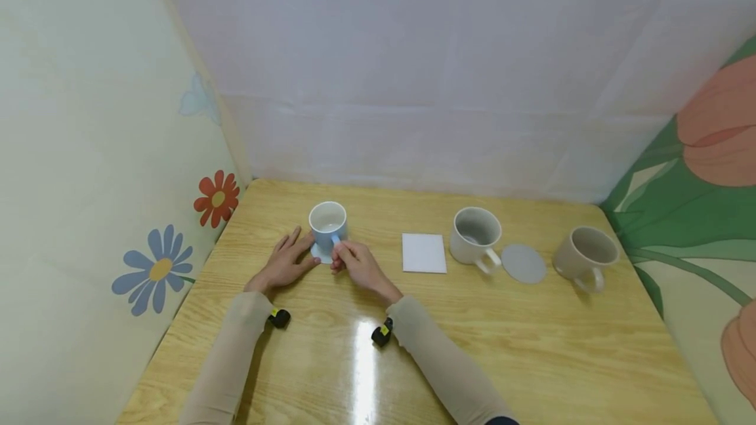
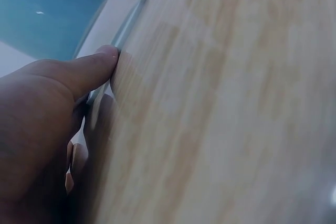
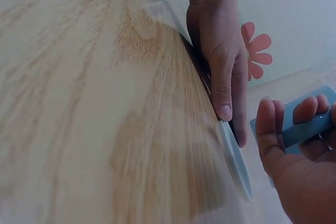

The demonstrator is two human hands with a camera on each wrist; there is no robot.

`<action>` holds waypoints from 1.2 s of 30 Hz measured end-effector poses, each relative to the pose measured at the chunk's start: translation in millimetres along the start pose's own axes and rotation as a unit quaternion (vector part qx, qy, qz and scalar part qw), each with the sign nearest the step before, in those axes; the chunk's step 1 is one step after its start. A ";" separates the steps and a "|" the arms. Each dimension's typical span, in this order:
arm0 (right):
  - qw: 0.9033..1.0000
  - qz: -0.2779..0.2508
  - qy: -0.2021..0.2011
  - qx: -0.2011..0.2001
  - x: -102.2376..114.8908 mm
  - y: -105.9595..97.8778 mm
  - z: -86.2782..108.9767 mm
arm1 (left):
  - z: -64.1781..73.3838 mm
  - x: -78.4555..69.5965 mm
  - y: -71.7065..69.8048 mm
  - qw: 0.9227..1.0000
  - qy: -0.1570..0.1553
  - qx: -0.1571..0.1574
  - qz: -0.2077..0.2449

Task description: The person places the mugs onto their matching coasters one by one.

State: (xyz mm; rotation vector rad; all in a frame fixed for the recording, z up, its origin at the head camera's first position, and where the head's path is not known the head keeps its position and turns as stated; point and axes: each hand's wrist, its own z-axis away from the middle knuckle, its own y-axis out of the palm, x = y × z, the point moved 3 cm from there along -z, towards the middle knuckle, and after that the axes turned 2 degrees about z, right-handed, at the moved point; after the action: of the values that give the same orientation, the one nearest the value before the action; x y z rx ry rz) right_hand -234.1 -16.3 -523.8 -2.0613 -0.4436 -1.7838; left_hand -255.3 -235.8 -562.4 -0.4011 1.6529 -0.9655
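Note:
My right hand (image 1: 359, 265) grips the handle of a light blue mug (image 1: 323, 236), fingers curled round it. The mug is upright, its white inside showing from above. Under it lies a thin light blue round coaster (image 1: 317, 253); both wrist views show a gap between the mug (image 2: 50, 11) and the coaster (image 3: 236, 161). Flat on the table with fingers spread, my left hand (image 1: 287, 261) touches the coaster's edge with its thumb (image 2: 86, 72). The right fingers (image 3: 269, 124) wrap the blue handle in the right wrist view.
To the right lie a white square coaster (image 1: 424, 253) and a grey round coaster (image 1: 523, 263). A whitish mug (image 1: 466, 248) stands between them, and a beige mug (image 1: 569, 261) stands farthest right. A white wall backs the wooden table (image 1: 307, 359), with flower-printed walls at both sides.

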 end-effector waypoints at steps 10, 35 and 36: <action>1.000 -0.005 -0.005 0.001 -1.5 3.9 1.7 | 3.9 -7.1 -3.5 1.000 -0.004 0.001 -0.007; 1.000 0.002 0.008 -0.003 -7.0 6.3 -0.7 | 2.8 -6.8 -3.6 1.000 0.005 -0.008 -0.006; 1.000 0.001 0.007 -0.003 -6.7 6.4 -0.5 | 2.6 -7.2 -3.7 1.000 0.002 -0.005 -0.008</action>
State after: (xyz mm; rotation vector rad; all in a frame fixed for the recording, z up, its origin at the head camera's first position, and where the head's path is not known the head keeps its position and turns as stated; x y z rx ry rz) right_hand -232.5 -22.1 -530.9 -2.0500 -0.4326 -1.7997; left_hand -251.4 -234.0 -555.1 -0.4201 1.6607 -0.9692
